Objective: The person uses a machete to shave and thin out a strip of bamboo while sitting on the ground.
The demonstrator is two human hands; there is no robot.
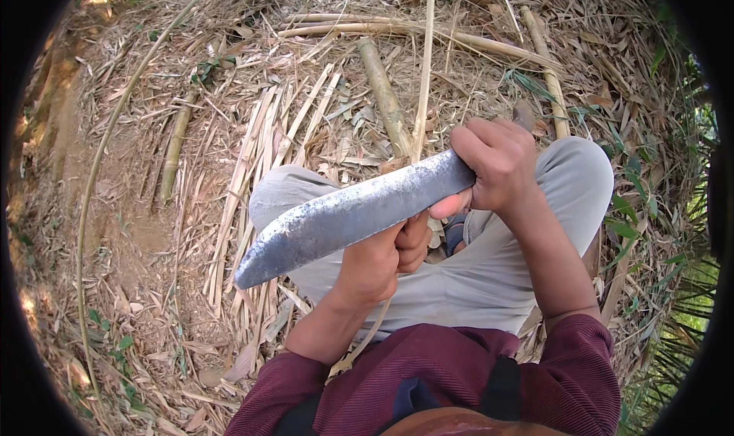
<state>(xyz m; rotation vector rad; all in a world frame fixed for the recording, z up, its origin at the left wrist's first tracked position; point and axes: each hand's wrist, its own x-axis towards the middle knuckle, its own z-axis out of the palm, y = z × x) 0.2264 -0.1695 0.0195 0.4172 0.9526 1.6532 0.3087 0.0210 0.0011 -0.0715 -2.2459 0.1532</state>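
Hiding most of its own handle, the right hand is wrapped in a closed fist around the grip of a broad steel blade; only a dark stub of the handle pokes out above the knuckles. The blade runs from that fist down and to the left, its curved tip ending over the split strips on the ground. Behind the blade's middle sits the left hand, fingers curled shut around a thin pale bamboo strip. The strip rises from this hand, passes behind the blade, and runs straight up out of the top of the picture; a short length also trails below the wrist. Where exactly the blade's edge meets the strip cannot be made out, because the flat of the blade covers that spot. The left fingertips are tucked under the metal and partly hidden too.

Both hands hover above the person's knees in grey trousers, with maroon sleeves at the lower edge. Split bamboo slats lie fanned just left of the knees, and thicker bamboo poles rest on the dry leaf litter beyond.
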